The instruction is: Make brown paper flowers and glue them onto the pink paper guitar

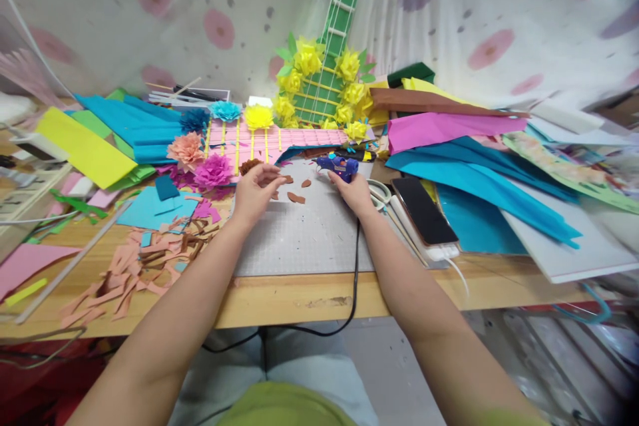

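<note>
My right hand point(353, 192) is wrapped round a blue hot glue gun point(339, 166), its nozzle pointing left over the grey cutting mat point(309, 246). My left hand point(257, 192) is closed in a pinch above the mat's left side; whatever its fingertips hold is too small to make out. Brown paper petals point(296, 198) lie on the mat close to those fingers. Just behind my left hand, partly hidden by it, is a brown paper flower point(248, 165). A pink paper guitar point(224, 140) with yellow strips and paper flowers lies beyond both hands.
A green paper guitar point(332, 46) with yellow flowers leans at the back. Crepe paper sheets point(479, 160) and a phone point(424, 212) lie right. Paper scraps point(130, 273) cover the left. A black cord point(355, 273) runs over the table's front edge.
</note>
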### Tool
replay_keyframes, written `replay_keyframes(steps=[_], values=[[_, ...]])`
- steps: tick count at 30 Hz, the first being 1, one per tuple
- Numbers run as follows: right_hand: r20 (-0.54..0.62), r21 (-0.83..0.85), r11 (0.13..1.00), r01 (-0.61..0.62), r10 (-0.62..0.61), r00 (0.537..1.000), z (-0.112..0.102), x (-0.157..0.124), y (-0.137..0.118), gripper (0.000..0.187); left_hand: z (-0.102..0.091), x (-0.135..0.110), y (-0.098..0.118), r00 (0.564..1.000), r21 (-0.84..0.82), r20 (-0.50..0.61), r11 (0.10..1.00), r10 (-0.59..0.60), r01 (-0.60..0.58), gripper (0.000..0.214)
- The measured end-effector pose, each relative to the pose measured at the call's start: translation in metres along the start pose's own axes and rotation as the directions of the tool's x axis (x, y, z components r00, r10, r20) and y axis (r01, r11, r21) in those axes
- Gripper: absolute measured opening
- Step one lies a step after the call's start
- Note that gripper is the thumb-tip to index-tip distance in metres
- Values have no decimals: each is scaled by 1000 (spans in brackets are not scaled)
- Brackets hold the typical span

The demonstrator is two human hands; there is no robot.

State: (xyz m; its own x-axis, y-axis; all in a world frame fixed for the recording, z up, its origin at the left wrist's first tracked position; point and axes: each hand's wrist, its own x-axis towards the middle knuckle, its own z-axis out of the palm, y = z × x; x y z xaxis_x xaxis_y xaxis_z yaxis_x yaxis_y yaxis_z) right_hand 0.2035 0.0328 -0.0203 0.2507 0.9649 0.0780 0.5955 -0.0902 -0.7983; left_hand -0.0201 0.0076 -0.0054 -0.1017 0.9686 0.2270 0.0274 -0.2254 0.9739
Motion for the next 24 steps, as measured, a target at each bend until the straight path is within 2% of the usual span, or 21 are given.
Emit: replay_keyframes(steps=[3, 5, 10, 12, 14, 16, 18, 20, 22, 24], values=[[16, -98, 995, 18, -17, 1000, 5, 3, 0, 51, -17, 8, 12, 983, 55, -133, 991, 128, -121, 30], [24, -101, 994, 50, -47, 999, 6, 2, 0, 53, -30, 14, 20, 960, 126, -213, 979, 182, -158, 32], [-76, 112, 979, 170, -163, 984, 5, -4, 1, 67, -60, 22, 31, 923, 152, -339, 979, 184, -139, 38], [-160, 180, 966, 183, -155, 975, 2, -5, 2, 68, -67, 24, 32, 918, 168, -368, 982, 148, -90, 38], [-288, 218, 954, 207, -139, 947, -3, -7, 0, 65, -74, 24, 32, 923, 198, -373, 980, 96, -22, 38], [-430, 234, 939, 251, -131, 893, -8, -10, -5, 58, -81, 24, 30, 931, 243, -363, 969, 44, 49, 39], [-519, 239, 918, 316, -155, 841, -12, -16, -15, 47, -87, 24, 28, 940, 303, -341, 946, -7, 117, 41], [-482, 241, 894, 377, -226, 846, -9, -24, -29, 37, -91, 23, 27, 948, 369, -314, 914, -46, 166, 43], [-304, 230, 882, 412, -337, 891, 3, -33, -45, 30, -90, 21, 29, 952, 415, -291, 885, -92, 213, 44], [-91, 175, 876, 449, -440, 893, 23, -40, -60, 30, -87, 19, 31, 951, 430, -271, 865, -149, 258, 44]])
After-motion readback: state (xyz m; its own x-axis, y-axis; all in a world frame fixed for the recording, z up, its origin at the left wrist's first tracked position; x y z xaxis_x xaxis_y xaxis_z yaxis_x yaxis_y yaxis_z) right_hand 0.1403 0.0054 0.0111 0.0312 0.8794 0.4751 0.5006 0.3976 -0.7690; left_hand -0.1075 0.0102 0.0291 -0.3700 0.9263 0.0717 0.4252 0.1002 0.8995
